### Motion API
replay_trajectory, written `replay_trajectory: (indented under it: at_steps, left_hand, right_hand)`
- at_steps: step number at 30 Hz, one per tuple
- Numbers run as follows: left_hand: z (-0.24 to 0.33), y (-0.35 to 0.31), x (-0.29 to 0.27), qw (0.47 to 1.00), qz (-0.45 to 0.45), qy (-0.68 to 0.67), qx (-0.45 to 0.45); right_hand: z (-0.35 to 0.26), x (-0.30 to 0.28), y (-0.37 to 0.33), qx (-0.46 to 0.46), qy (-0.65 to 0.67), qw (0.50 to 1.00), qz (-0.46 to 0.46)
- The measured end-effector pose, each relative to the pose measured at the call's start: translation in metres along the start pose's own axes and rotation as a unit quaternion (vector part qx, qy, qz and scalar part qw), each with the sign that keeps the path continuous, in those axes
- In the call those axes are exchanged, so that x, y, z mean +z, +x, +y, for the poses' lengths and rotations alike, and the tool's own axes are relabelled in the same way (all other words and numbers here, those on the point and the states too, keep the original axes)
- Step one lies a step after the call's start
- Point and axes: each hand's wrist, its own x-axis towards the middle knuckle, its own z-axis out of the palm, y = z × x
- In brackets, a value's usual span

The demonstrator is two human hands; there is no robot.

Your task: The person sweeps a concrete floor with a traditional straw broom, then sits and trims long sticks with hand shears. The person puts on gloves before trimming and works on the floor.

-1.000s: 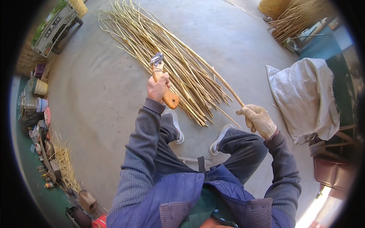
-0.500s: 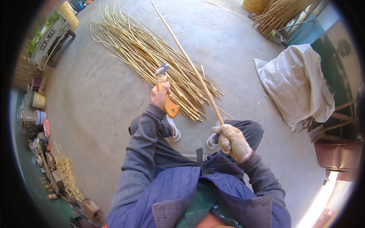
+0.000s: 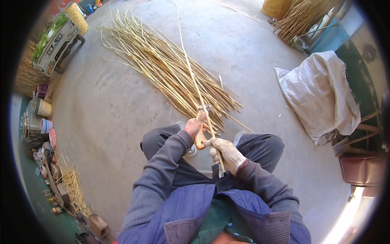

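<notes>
My bare left hand (image 3: 193, 127) is closed around the orange-brown wooden handle of a hand tool (image 3: 199, 140), whose small metal head points away from me. In a knitted glove, my right hand (image 3: 228, 154) grips a long, thin stick (image 3: 189, 65) near its thick end. The stick slants up and away, passing right beside the metal head; whether it sits inside the head I cannot tell. A large pile of similar sticks (image 3: 162, 69) lies on the floor beyond my feet.
A white woven sack (image 3: 319, 95) lies to the right, near a dark red padded seat (image 3: 363, 168). Another stick bundle (image 3: 304, 18) stands at the far right. A small cart (image 3: 57, 44) is far left; buckets (image 3: 44, 108) and straw (image 3: 73, 185) line the left wall.
My left hand has brought the tool nearer and to the right, against the stick. My right hand has come left and closer to my body, with the stick moving along.
</notes>
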Motion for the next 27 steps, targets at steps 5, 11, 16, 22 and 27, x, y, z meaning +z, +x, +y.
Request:
replay_trajectory:
  at_steps: [5, 11, 16, 22, 27]
  left_hand:
    - [0.003, 0.017, -0.007, 0.990, 0.024, -0.129, 0.050]
    - [0.019, 0.003, 0.008, 0.988, -0.035, -0.145, 0.040]
    - [0.012, 0.014, 0.004, 0.996, 0.001, -0.057, 0.069]
    - [0.032, -0.021, -0.013, 0.988, 0.100, -0.013, 0.115]
    - [0.073, -0.134, -0.013, 0.992, 0.008, -0.037, 0.118]
  right_hand:
    - [-0.005, 0.009, -0.002, 0.053, -0.032, 0.998, -0.014]
    - [-0.005, 0.002, -0.003, 0.029, -0.073, 0.996, -0.049]
    - [-0.018, -0.001, 0.026, 0.015, -0.147, 0.988, 0.038]
    - [-0.028, -0.004, 0.037, -0.052, -0.161, 0.983, 0.066]
    - [-0.059, -0.001, 0.040, -0.130, -0.146, 0.981, 0.009]
